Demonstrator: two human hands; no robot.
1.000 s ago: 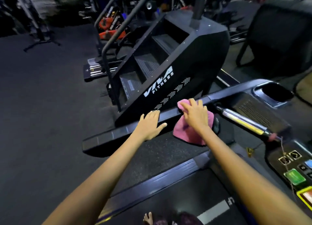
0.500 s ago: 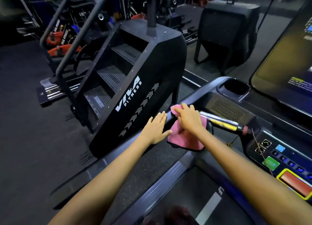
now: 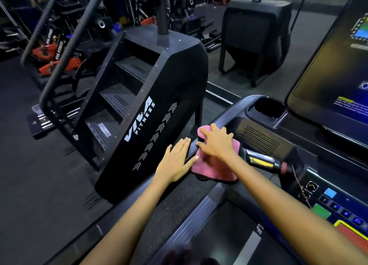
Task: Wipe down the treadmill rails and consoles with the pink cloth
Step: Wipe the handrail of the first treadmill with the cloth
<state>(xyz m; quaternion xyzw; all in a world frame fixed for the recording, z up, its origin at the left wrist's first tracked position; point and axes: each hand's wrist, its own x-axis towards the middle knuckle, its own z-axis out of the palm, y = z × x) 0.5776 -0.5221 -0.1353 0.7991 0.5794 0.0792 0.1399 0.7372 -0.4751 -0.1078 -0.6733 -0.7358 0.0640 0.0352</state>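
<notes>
Seemingly flat, the right hand (image 3: 217,143) presses the soft pink cloth (image 3: 211,165) on the long dark treadmill rail (image 3: 123,211), fingers (image 3: 205,134) spread; left hand (image 3: 176,161) flat beside, rail running toward the console.

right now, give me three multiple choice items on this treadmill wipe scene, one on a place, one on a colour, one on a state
1. Where does the pink cloth lie?
A. on the treadmill's left rail, near the console
B. in the cup holder
C. on the floor

2. What colour is the lettering on the side of the stair climber?
A. red
B. white
C. yellow

3. How is the right hand placed?
A. clenched in a fist in the air
B. pinching the safety cord
C. spread flat, pressing on the cloth

Answers:
1 A, the cloth drapes over the rail just before the cup holder.
2 B, the words stand out white on the black panel.
3 C, the fingers lie straight over the cloth, while the left hand rests flat on the rail beside it.
</notes>
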